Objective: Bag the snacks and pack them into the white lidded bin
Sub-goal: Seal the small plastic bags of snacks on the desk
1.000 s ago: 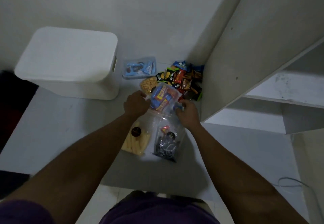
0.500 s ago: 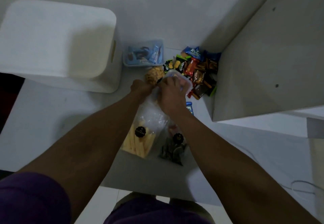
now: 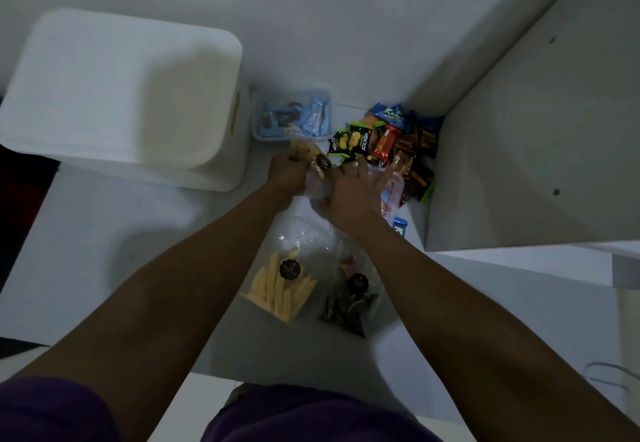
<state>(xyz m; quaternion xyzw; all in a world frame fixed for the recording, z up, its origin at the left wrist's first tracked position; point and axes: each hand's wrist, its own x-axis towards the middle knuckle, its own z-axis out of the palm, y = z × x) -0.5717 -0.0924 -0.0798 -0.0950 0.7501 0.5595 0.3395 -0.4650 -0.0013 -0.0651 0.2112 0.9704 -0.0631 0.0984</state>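
Observation:
The white lidded bin [image 3: 121,95] stands at the left with its lid on. My left hand [image 3: 289,173] grips the top of a clear bag of round crackers [image 3: 317,161] with a dark sticker. My right hand [image 3: 349,196] lies over the same bag, fingers spread toward the loose wrapped snacks [image 3: 388,140] piled in the corner. Under my wrists lie a clear bag of yellow sticks [image 3: 282,286] and a clear bag of dark cookies [image 3: 349,303]. A filled clear bag [image 3: 393,192] peeks out beside my right hand.
A small clear tub of blue-wrapped snacks [image 3: 292,114] sits between the bin and the snack pile. A white shelf panel [image 3: 540,151] rises on the right, close to the pile. A blue packet [image 3: 400,227] lies by its base. The wall runs behind.
Both hands left the bag of blue and orange packets and moved forward and together onto the cracker bag. The camera has tilted closer over the snacks.

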